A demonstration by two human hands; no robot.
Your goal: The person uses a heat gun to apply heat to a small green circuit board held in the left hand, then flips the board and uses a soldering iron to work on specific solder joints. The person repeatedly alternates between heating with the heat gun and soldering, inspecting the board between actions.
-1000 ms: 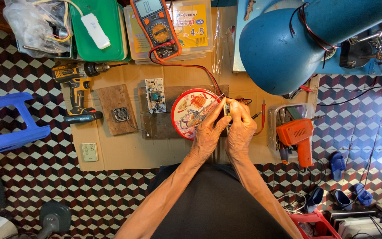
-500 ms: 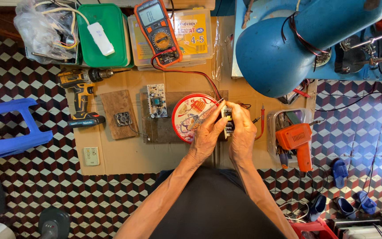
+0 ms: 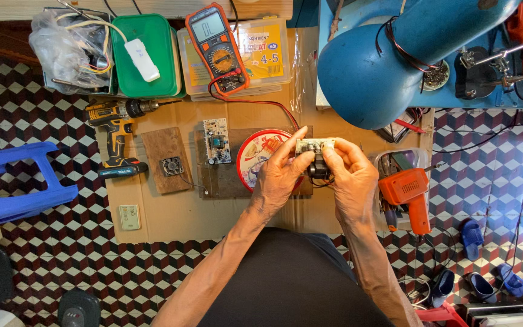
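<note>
Both hands are up over the cardboard sheet [image 3: 171,221] on the floor, holding a small circuit board [image 3: 315,145] between them. The left hand [image 3: 279,172] pinches the board's left end, thumb underneath and forefinger over the top edge; the right hand [image 3: 352,175] pinches the right end the same way, its fingers curled round a dark bulky part [image 3: 319,168] that hangs below the board. Neither grip is spread: both are pressed onto the board.

To do this well, I judge the pinch should stay on the board's bare edges, light but steady, so no part or solder joint is bent, and the board should be tilted slowly so the light falls on the face being looked at. The hanging dark part wants support from the right fingers so it does not pull on its leads.

Relative to the round red tin lid [image 3: 261,157], the board sits just to its right and above it, lifted clear. A second circuit board [image 3: 217,140] lies just left of the lid, the multimeter [image 3: 216,45] stands beyond it, and the orange soldering gun [image 3: 408,194] rests well to its right
</note>
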